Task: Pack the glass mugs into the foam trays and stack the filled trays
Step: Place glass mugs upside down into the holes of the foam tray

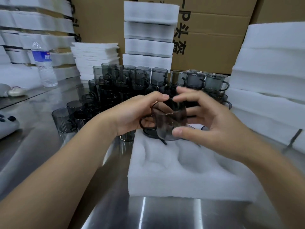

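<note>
Steel table (41,146) under both hands. Left hand (132,113) and right hand (206,118) together, fingers curled round tilted smoky mug (170,123) over foam tray (181,171). Mug cluster (123,83) beyond hands.

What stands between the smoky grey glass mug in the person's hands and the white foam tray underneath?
Nothing visible does. The left hand and right hand hold the smoky grey glass mug just above the white foam tray, whose near hollows lie bare. Dark glass seems to sit at the tray's far end, partly hidden.
</note>
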`<action>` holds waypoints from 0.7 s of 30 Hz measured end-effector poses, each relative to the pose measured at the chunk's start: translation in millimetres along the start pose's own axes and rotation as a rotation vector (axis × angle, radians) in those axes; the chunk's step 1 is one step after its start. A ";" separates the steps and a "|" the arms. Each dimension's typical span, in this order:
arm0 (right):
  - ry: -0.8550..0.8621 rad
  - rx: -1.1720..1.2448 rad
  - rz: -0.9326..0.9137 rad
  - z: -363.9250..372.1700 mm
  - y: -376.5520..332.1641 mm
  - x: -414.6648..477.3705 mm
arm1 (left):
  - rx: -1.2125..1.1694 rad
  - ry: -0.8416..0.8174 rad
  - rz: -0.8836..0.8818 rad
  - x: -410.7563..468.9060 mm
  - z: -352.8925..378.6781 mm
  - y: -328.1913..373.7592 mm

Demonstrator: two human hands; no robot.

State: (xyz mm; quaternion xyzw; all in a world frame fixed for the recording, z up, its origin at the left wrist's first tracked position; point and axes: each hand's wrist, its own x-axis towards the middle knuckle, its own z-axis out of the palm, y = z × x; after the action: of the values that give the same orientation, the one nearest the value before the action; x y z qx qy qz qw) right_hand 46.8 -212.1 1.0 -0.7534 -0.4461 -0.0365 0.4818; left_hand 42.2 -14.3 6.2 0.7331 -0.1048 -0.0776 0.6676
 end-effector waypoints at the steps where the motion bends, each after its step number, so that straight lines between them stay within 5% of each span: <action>1: -0.018 0.015 0.021 3.5 -2.8 -1.3 | 0.041 -0.017 0.019 -1.6 0.5 0.6; 8: 0.142 -0.284 0.036 26.5 -19.9 -9.0 | 0.285 -0.046 0.094 -11.3 -26.2 9.5; 13: 0.126 -0.431 -0.004 47.2 -20.1 -14.3 | 0.406 -0.232 0.068 -22.7 -52.6 8.8; 21: 0.047 -0.343 -0.037 45.0 -22.2 -15.8 | 0.452 -0.356 -0.031 -20.2 -62.1 3.9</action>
State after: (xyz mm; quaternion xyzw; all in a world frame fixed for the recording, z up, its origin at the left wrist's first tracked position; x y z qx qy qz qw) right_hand 4.8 -184.9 -15.3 -0.8152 -0.4357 -0.1384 0.3556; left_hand 38.2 50.4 15.6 0.8396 -0.2238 -0.1900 0.4571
